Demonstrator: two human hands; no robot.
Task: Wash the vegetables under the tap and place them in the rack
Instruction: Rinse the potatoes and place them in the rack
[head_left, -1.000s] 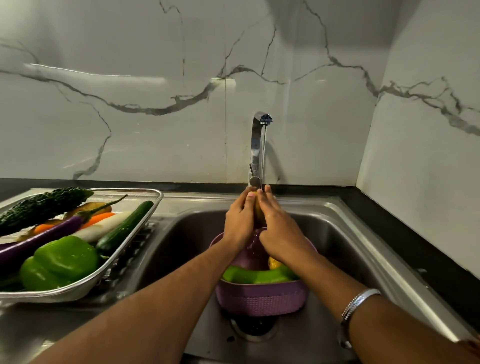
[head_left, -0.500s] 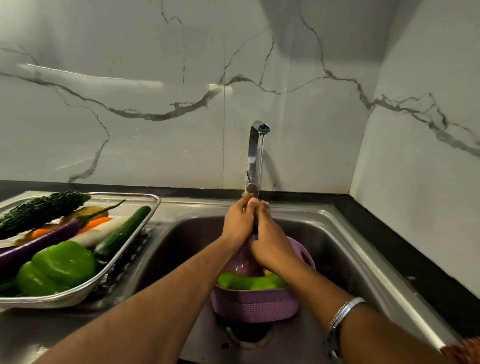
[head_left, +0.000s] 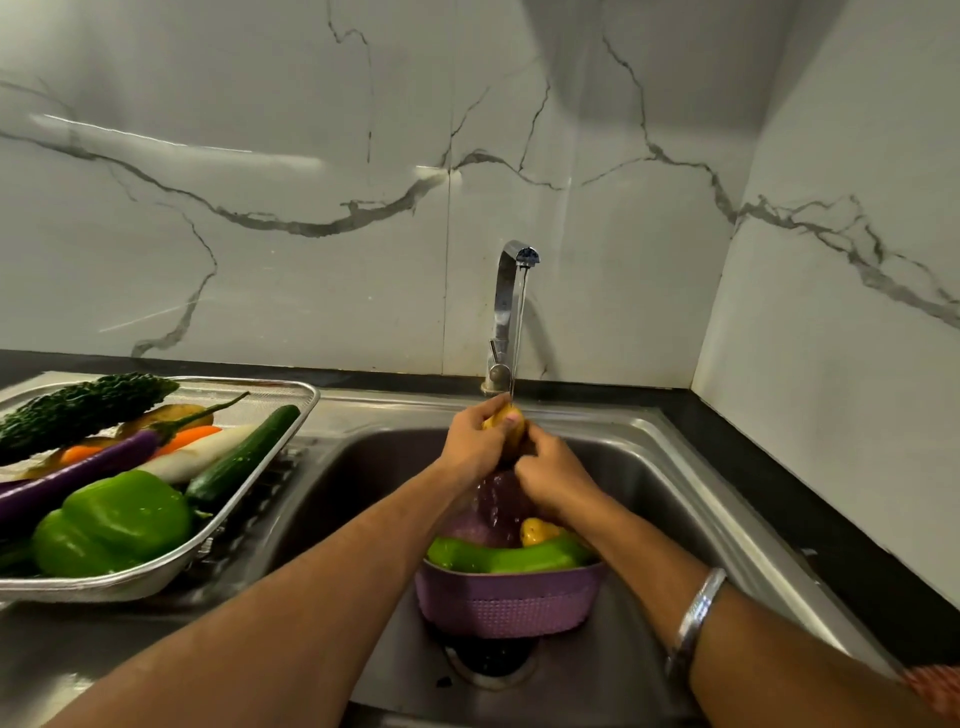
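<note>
Potato: we hold a yellow-brown potato (head_left: 508, 422) directly under the thin stream from the tap (head_left: 511, 306), above the sink (head_left: 691, 467).
Left hand: our left hand (head_left: 475, 441) curls its fingers and thumb round the potato's left side, gripping it.
Right hand: our right hand (head_left: 553, 475) wraps the lower right of the potato, fingers curled against it; a metal bangle (head_left: 696, 618) sits on that wrist.
Basket: below our hands, a purple basket (head_left: 506, 603) stands in the sink over the drain, holding a green vegetable (head_left: 506, 557) and 1 more potato (head_left: 537, 531).
Rack: to the left, the metal rack (head_left: 218, 530) carries a green pepper (head_left: 117, 522), cucumber (head_left: 244, 449), purple eggplant (head_left: 78, 480), white radish (head_left: 200, 454), carrot (head_left: 182, 436) and bitter gourd (head_left: 83, 405).
</note>
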